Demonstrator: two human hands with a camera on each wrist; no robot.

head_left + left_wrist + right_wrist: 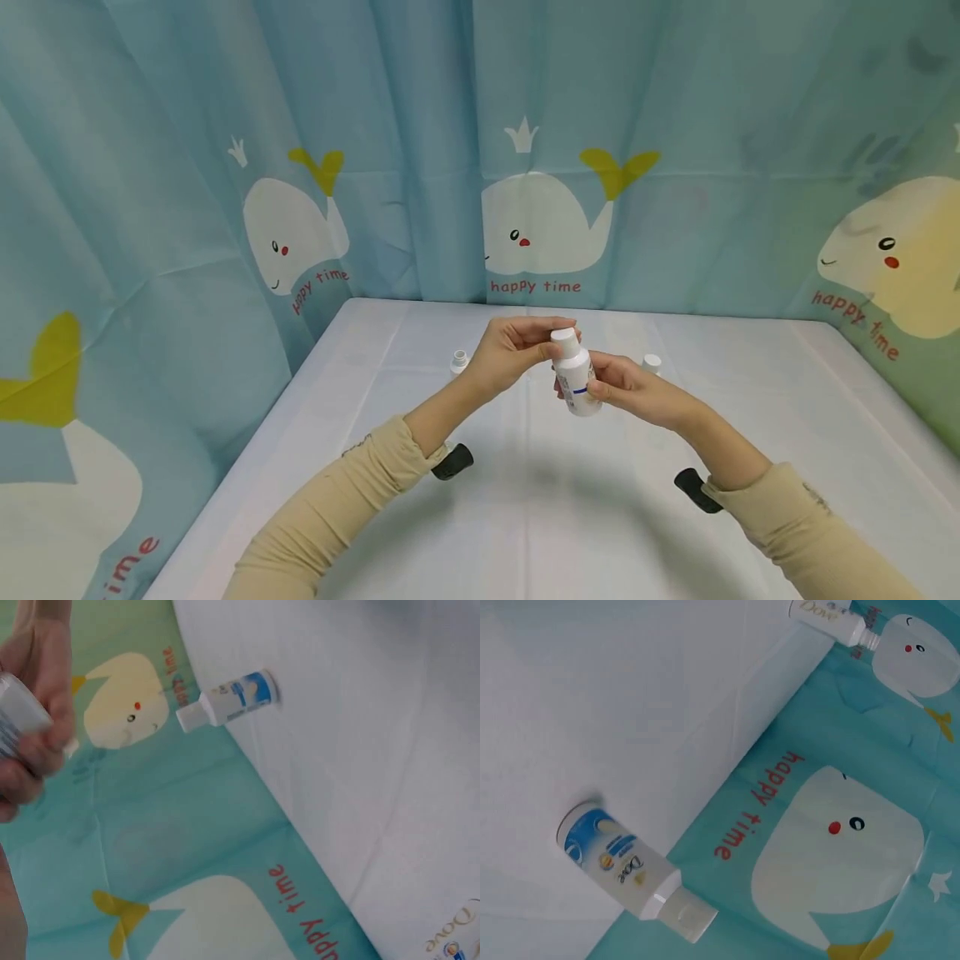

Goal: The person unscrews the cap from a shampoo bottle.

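A white bottle (574, 387) is held up above the table, slightly tilted, with a blue line on its label. My right hand (626, 387) grips its body, thumb across the front. From the left, my left hand (517, 350) pinches the white cap (565, 340) on its top between thumb and fingers. In the left wrist view, part of the held bottle (21, 712) shows blurred at the left edge. The right wrist view shows neither hand.
A capped Dove bottle (622, 862) stands on the white table (480, 500), partly hidden behind my right hand in the head view. An uncapped Dove bottle (829, 619) stands farther left, behind my left wrist. A blue whale-print curtain (420, 167) hangs around the table.
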